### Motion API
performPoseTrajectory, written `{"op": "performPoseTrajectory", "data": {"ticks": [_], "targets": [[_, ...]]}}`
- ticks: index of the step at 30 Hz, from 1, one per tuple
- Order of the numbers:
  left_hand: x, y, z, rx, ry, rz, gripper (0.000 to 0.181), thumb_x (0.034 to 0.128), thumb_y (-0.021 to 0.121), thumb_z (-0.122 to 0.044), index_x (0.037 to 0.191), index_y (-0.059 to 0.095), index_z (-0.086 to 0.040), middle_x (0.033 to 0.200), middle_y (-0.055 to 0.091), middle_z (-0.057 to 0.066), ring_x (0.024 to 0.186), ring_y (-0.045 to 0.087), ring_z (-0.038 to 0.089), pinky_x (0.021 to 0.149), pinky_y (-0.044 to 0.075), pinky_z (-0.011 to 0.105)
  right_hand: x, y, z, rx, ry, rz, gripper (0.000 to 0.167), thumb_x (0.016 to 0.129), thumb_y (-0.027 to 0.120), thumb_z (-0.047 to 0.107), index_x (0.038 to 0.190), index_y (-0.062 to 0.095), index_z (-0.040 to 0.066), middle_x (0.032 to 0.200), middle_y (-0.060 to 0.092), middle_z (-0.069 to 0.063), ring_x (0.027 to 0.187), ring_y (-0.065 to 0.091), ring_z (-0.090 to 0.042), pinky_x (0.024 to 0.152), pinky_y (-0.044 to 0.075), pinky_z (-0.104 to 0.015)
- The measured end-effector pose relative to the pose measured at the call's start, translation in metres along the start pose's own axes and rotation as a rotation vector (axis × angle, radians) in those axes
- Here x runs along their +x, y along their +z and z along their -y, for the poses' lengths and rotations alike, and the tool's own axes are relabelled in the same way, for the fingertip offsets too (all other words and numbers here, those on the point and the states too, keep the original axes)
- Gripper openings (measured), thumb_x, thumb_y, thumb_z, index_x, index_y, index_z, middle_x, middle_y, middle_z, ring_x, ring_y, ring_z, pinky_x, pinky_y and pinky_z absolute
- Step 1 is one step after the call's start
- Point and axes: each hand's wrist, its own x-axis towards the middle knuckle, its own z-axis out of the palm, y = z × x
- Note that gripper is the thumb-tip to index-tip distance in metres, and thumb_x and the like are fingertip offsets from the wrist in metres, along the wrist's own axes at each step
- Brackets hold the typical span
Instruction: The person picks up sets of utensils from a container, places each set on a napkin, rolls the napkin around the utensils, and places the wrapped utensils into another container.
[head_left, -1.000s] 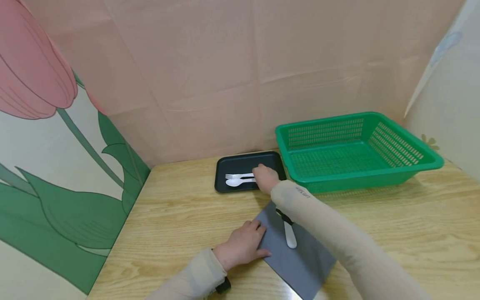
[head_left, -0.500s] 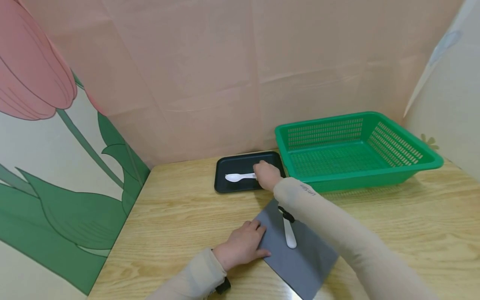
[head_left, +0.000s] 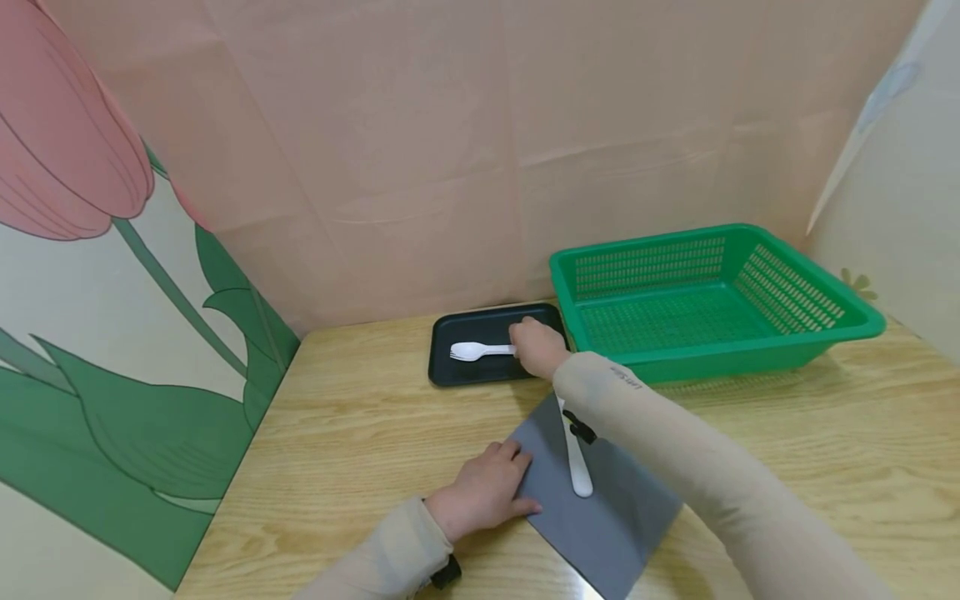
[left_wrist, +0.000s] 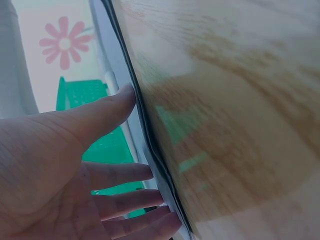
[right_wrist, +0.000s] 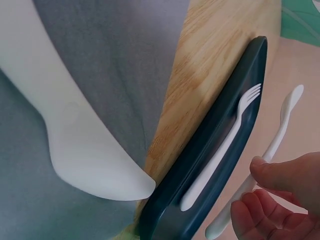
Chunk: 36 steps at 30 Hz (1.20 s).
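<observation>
Fingers (left_wrist: 130,201) of the left hand (head_left: 480,492) straight and spread, with thumb and fingertips on the left edge of a dark grey, flat rectangular mat (head_left: 600,533), slantwise on a pale wood-grain table (head_left: 360,400). On the mat, a white plastic table knife (head_left: 581,479), partly behind a black wrist device (head_left: 579,427). Beyond, above a shallow black rectangular tray (head_left: 480,318), the right hand (head_left: 538,346), with a long white plastic spoon (right_wrist: 280,130) pinched by the handle between thumb and curled fingers. In the tray, a slim white plastic fork (right_wrist: 220,155), mostly behind the spoon in the head view. Just right of the tray, a green plastic lattice basket (head_left: 705,362). Farthest, a creased pinkish sheet (head_left: 375,167).
</observation>
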Motion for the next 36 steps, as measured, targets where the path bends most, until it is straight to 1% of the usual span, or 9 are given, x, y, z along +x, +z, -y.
{"op": "performPoseTrajectory", "data": {"ticks": [6, 14, 26, 32, 36], "targets": [[0.0, -0.001, 0.0, 0.008, -0.007, -0.001, 0.065, 0.0819, 0.064, -0.052, 0.129, 0.054, -0.009, 0.127, 0.053, 0.006, 0.111, 0.053, 0.019, 0.077, 0.053, 0.029, -0.003, -0.005, 0.0, 0.017, -0.005, -0.005, 0.005, 0.088, 0.062, 0.009, 0.084, 0.063, 0.007, 0.088, 0.06, -0.011, 0.082, 0.057, -0.022, 0.069, 0.051, -0.034], [-0.001, 0.0, 0.0, 0.01, -0.006, -0.005, 0.064, 0.0818, 0.064, -0.052, 0.129, 0.054, -0.009, 0.127, 0.053, 0.006, 0.111, 0.053, 0.019, 0.077, 0.053, 0.029, -0.006, -0.017, 0.004, 0.04, 0.007, 0.011, 0.005, 0.089, 0.061, 0.011, 0.087, 0.063, 0.007, 0.091, 0.06, -0.011, 0.084, 0.057, -0.022, 0.068, 0.051, -0.034], [-0.001, 0.0, 0.0, 0.023, 0.0, -0.017, 0.064, 0.0819, 0.063, -0.052, 0.128, 0.055, -0.009, 0.126, 0.054, 0.006, 0.109, 0.054, 0.019, 0.077, 0.053, 0.029, -0.012, -0.017, 0.002, 0.035, -0.011, 0.002, 0.004, 0.086, 0.064, 0.01, 0.086, 0.063, 0.007, 0.088, 0.059, -0.01, 0.082, 0.057, -0.021, 0.068, 0.05, -0.033], [-0.001, 0.0, 0.0, 0.02, -0.006, -0.016, 0.065, 0.0816, 0.064, -0.052, 0.129, 0.054, -0.009, 0.126, 0.054, 0.006, 0.11, 0.053, 0.019, 0.077, 0.053, 0.029, -0.014, -0.02, 0.003, 0.044, 0.008, 0.03, 0.003, 0.088, 0.061, 0.01, 0.088, 0.063, 0.007, 0.09, 0.059, -0.01, 0.08, 0.057, -0.021, 0.066, 0.05, -0.033], [-0.001, 0.0, 0.0, 0.016, -0.007, -0.01, 0.065, 0.0817, 0.064, -0.052, 0.129, 0.054, -0.01, 0.127, 0.053, 0.006, 0.11, 0.053, 0.019, 0.078, 0.053, 0.029, -0.016, -0.02, 0.003, 0.041, 0.007, 0.035, 0.005, 0.088, 0.061, 0.009, 0.091, 0.064, 0.007, 0.091, 0.059, -0.009, 0.08, 0.057, -0.02, 0.068, 0.05, -0.032]]}}
